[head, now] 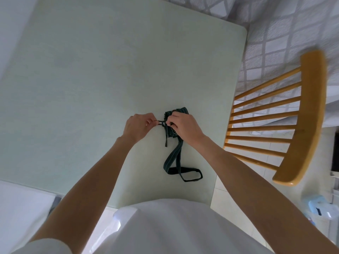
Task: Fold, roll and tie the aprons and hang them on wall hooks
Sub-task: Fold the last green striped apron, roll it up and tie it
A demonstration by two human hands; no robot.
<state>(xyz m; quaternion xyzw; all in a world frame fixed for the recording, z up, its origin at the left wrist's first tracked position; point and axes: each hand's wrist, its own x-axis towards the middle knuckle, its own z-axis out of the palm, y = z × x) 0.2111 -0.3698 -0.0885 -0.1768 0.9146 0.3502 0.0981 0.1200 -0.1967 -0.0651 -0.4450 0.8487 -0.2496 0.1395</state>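
Pale green table (91,88) fills the view; a wooden chair (275,125) stands at its right edge, over patterned flooring. No hooks in sight.

Apron (177,111): dark, pinstriped, already rolled into a small bundle lying on the table near the right-hand side, in front of the person. Its neck loop (183,173) trails toward the body, flat on the table. One loose tie end (166,142) lies beside the bundle.

Left hand (136,127): fingers curled, pinching a thin tie (160,122) drawn out sideways from the bundle. Right hand (185,125): resting on top of the bundle, fingertips pinching the tie at the roll. Whether a knot has formed under the fingers I cannot tell.

My reading: tying step, roll done, hanging not yet started.

Notes for doing it well:
- Keep the right hand's weight on the roll so it does not unwind while the tie is pulled.
- Pull the left end level with the table, snug, not jerked; cloth this soft will bunch.
- Seat the knot at mid-roll.
- Leave the neck loop free, since it likely serves for the hook.

Risk: slack tie, roll loosening on lifting.
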